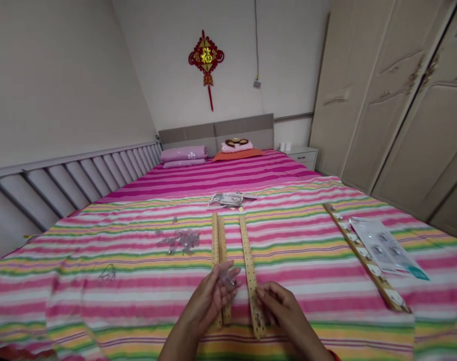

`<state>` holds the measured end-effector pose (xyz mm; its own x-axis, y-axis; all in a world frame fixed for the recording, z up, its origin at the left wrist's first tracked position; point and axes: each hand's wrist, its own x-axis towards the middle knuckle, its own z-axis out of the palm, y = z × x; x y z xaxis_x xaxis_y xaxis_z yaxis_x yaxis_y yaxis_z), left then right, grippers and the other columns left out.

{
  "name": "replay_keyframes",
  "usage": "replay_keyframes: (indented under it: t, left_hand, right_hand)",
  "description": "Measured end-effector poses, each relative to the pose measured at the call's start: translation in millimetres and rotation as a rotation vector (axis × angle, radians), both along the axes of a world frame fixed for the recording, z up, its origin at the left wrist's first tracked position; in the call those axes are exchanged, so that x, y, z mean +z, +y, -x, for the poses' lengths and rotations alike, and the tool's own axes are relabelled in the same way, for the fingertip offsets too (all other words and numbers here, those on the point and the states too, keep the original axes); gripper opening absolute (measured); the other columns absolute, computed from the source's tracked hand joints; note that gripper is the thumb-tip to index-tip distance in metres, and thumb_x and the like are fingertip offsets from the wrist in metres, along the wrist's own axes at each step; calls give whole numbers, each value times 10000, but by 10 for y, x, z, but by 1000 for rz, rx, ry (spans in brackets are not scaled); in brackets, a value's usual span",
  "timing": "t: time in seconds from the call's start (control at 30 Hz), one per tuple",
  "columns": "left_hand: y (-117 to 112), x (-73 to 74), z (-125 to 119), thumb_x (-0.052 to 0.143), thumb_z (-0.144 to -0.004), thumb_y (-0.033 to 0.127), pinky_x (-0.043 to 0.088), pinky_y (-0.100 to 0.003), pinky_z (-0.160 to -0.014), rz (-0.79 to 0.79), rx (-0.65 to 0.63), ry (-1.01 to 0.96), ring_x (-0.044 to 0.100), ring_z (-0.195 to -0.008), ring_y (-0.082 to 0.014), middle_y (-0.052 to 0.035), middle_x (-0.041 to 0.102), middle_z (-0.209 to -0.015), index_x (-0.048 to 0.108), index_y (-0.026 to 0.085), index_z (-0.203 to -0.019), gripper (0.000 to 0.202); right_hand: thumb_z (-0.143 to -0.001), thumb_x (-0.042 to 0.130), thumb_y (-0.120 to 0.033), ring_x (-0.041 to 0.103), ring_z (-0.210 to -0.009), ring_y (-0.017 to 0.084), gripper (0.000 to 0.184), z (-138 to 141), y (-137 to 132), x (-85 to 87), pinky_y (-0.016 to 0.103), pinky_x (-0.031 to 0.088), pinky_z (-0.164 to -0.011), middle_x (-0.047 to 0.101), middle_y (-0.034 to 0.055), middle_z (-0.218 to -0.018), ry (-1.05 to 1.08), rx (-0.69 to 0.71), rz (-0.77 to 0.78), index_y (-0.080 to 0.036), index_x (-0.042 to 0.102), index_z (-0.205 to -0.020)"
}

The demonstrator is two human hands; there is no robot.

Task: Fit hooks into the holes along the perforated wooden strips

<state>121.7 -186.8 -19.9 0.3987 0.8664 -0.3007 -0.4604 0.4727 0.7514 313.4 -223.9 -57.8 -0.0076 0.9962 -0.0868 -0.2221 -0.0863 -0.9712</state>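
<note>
My left hand is turned palm up, its thumb and fingers curled around a small clear plastic piece with a shiny metal part. Beside it, my right hand is closed in a pinch at the right edge of a light wooden strip with rows of holes. What the pinch holds is hidden. A small shiny part lies on the strip's near end. Two more wooden strips lie side by side, partly behind my left hand. Left of them is a pile of small clear pieces.
A striped bedspread covers the bed. To the right lie a strip with white round pieces and a clear blister pack. More plastic packaging is ahead. A wire-like piece lies left. Folded bedding sits by the headboard.
</note>
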Motion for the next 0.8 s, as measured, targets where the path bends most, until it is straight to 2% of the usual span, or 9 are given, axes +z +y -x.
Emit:
replay_keyframes:
  t: [0.13,0.23,0.37,0.5,0.57,0.67,0.73,0.8]
  left_hand:
    - [-16,-88,-206,533,-877,462,508,-290,-814,14,-133,18,683,-905,-178,-128,620,-1250,629,178,-1143,400]
    - [15,-127,-314,514,-883,479,514,-248,-707,18,-213,20,689,-775,-141,-124,684,-1102,644,153,-1109,418]
    - [85,-134,-415,487,-886,510,495,-207,-641,34,-237,47,674,-695,-111,-93,717,-931,655,137,-1058,443]
    - [179,-114,-502,411,-882,591,480,-204,-603,43,-259,120,661,-638,-105,-99,718,-951,617,142,-1144,559]
    - [232,-120,-526,362,-869,640,488,-234,-609,-2,-222,232,665,-639,-124,-126,700,-1053,598,139,-1179,634]
    - [291,-179,-505,397,-843,649,512,-311,-719,-192,-18,494,678,-752,-178,-149,651,-1180,606,132,-1163,643]
    - [297,-251,-455,475,-827,596,502,-347,-811,-351,109,641,665,-865,-214,-137,664,-1154,640,135,-1090,556]
    - [272,-339,-395,515,-827,508,483,-363,-878,-501,164,755,639,-963,-236,-111,691,-1084,668,153,-1016,430]
  right_hand:
    - [-612,722,-616,337,-344,57,457,39,72,68,203,231,-366,436,-80,-408,41,-3,13,-175,608,-650]
    - [-631,724,-579,302,-330,50,426,40,110,50,206,186,-364,412,-84,-369,89,36,16,-172,602,-610]
    - [-655,731,-506,245,-323,38,375,17,145,27,209,130,-368,397,-91,-356,147,80,46,-172,579,-578]
    - [-629,759,-432,241,-348,24,329,-27,211,49,214,99,-387,483,-67,-433,177,76,30,-159,582,-583]
    - [-619,760,-424,239,-353,24,320,-57,259,52,219,96,-394,491,-64,-434,180,43,34,-157,587,-592]
    - [-605,766,-424,219,-353,28,325,-106,327,9,219,107,-398,409,-92,-373,175,-59,68,-160,577,-589]
    - [-600,765,-434,210,-341,31,349,-127,355,-52,222,109,-393,352,-106,-340,173,-100,110,-174,537,-555]
    - [-593,759,-440,199,-323,31,366,-131,365,-128,226,100,-382,329,-111,-322,171,-108,147,-189,501,-525]
